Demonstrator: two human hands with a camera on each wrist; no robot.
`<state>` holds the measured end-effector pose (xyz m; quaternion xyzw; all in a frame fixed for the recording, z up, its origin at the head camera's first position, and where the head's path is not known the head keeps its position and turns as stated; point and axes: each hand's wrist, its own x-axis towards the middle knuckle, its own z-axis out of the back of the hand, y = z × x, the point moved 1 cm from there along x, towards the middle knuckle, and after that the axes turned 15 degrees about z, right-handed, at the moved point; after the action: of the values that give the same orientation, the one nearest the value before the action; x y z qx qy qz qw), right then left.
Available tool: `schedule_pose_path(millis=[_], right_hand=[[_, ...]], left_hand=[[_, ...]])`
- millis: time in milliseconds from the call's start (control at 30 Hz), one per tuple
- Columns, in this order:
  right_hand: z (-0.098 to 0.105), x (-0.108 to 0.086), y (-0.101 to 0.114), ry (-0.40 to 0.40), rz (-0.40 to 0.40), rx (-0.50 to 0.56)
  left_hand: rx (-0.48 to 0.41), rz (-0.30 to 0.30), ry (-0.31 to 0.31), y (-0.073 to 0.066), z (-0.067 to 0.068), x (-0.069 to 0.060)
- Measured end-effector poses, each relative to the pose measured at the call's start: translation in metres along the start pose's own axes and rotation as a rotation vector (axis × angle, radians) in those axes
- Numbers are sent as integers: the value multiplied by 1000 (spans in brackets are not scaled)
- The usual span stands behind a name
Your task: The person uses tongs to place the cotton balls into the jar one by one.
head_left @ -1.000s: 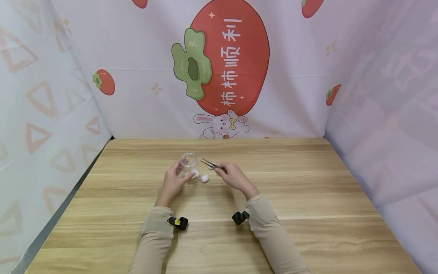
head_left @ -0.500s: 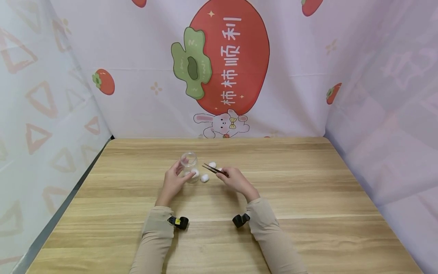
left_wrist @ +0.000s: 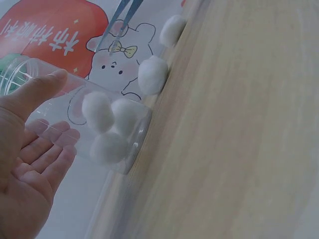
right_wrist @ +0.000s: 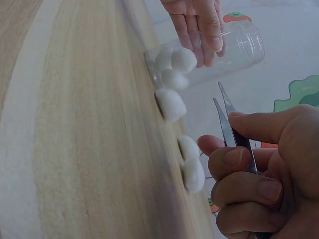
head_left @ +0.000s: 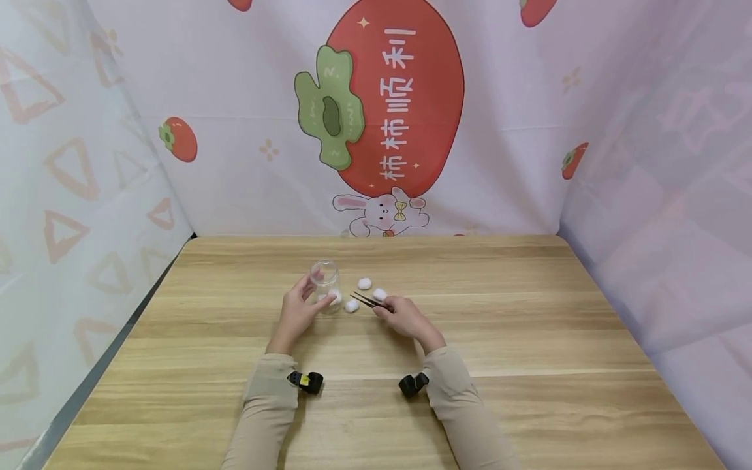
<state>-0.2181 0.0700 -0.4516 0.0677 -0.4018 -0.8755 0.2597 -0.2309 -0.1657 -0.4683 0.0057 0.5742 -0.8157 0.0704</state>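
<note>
A clear jar [head_left: 325,273] stands upright on the table with its mouth uncovered, and my left hand [head_left: 296,314] holds it with thumb and fingers on either side. Three cotton balls [left_wrist: 98,112] lie at the bottom of the jar. In my right hand [head_left: 408,320] a pair of metal tweezers [right_wrist: 227,123] is pinched between thumb and fingers; the tips are apart with nothing between them. On the table right of the jar are three loose cotton balls: the near one [head_left: 351,306], the far one [head_left: 364,283] and one by my right fingers [head_left: 379,294].
The wooden table [head_left: 529,346] reaches back to a printed cloth backdrop [head_left: 235,183], with more cloth hanging at both sides. A small black camera is strapped to each wrist, the left one [head_left: 314,383] and the right one [head_left: 407,384].
My right hand and the tweezers have moved back toward me, away from the jar's mouth. The cotton balls they partly covered now show fully. My left hand and the jar have stayed still.
</note>
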Motion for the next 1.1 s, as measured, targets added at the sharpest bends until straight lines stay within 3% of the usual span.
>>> schedule_pose_path(millis=[233, 467, 1100], right_hand=[[-1, -2, -5, 8, -9, -22], [-1, -4, -8, 48, -77, -2], [-10, 1, -14, 55, -105, 23]], left_hand=[[10, -5, -2, 0, 1, 0], [14, -1, 7, 1, 1, 0], [20, 18, 10, -1, 1, -1]])
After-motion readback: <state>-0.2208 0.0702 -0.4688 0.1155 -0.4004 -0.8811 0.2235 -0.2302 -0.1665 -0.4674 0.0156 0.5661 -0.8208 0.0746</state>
